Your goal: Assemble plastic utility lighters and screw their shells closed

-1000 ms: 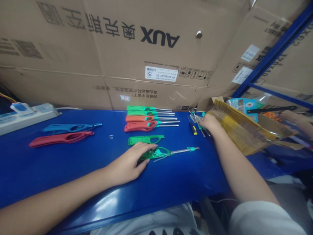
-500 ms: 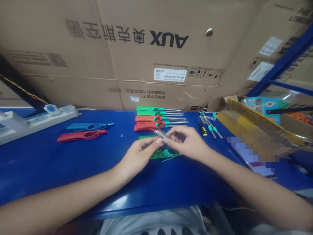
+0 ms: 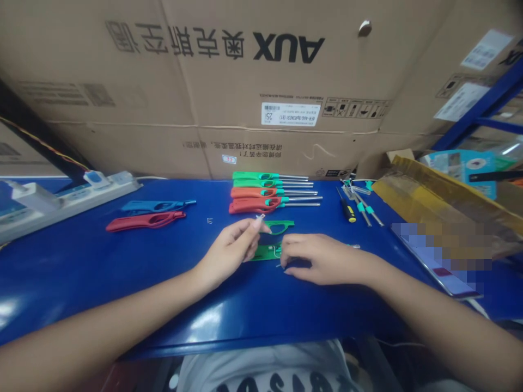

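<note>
My left hand [image 3: 232, 247] is closed, pinching a small pale, shiny part [image 3: 262, 216] between thumb and fingertips; the fingers hide most of it. Below its fingertips lies an opened green lighter shell half [image 3: 261, 253] with a white wire inside. Another green shell piece with a trigger loop [image 3: 286, 224] rests just behind. Over the right part of the opened half, my right hand [image 3: 322, 258] curls down, its thumb and fingertips closing at a thin wire [image 3: 279, 265] by the near edge. The lighter's metal tube end [image 3: 355, 246] peeks out beyond that hand.
Several assembled green and red lighters [image 3: 255, 204] lie in a row behind. At left are blue [image 3: 143, 206] and red [image 3: 131, 222] shells, tiny pins [image 3: 210, 220] and a power strip [image 3: 93, 191]. A screwdriver [image 3: 349, 211], metal tubes [image 3: 363, 209], phone [image 3: 437, 267] and taped carton [image 3: 433, 201] stand right.
My right hand has let go of the small part and moved down and right to the opened green shell. My left hand keeps the part, slightly farther left. The view has shifted a little.
</note>
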Available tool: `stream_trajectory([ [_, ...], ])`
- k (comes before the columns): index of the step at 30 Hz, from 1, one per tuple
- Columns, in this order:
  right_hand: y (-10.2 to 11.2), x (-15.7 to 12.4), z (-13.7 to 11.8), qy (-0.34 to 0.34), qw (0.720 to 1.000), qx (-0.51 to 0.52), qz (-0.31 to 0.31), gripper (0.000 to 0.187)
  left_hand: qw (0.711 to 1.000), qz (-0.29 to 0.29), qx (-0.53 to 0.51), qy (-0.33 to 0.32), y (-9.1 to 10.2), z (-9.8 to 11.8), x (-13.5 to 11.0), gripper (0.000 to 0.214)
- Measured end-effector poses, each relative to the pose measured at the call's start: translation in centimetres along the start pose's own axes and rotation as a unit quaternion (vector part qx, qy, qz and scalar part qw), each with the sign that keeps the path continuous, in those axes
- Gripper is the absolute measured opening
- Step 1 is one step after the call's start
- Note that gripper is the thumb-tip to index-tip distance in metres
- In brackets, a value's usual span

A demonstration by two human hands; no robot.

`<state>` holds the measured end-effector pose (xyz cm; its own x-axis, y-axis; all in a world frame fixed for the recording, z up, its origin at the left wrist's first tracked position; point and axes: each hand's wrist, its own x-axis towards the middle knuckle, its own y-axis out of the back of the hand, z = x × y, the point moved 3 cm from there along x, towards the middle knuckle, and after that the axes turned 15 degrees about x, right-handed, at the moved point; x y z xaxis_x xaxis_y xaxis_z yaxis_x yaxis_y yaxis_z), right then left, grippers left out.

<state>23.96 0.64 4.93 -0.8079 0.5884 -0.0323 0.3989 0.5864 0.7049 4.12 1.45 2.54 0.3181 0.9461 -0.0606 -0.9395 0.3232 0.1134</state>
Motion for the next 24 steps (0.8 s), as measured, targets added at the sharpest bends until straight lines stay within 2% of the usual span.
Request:
stream_trajectory([
  [5,-0.4,0.1,0.7,-0.002,1.0,0.011,0.005,0.009,0.983,-0.092,-0.145,0.07,0.0,-0.1,0.2,0.031],
  [10,-0.1,0.0,1.2,-0.008,1.0,0.01,0.015,0.006,0.973,-0.137,-0.169,0.079,-0.1,-0.2,0.0,0.029],
  [14,0.1,0.0,1.4,0.009,0.999,0.022,0.047,0.01,0.981,-0.124,-0.134,0.057,-0.4,-0.4,-0.1,0.031],
  [20,-0.3,0.4,1.4,0.006,0.999,0.03,0.042,0.004,0.993,-0.068,-0.089,0.043,-0.1,-1.0,0.2,0.034],
  [24,-0.2,0.6,1.4,0.004,0.992,0.088,0.089,0.003,0.997,-0.044,-0.035,0.045,0.2,-1.0,0.4,0.039],
])
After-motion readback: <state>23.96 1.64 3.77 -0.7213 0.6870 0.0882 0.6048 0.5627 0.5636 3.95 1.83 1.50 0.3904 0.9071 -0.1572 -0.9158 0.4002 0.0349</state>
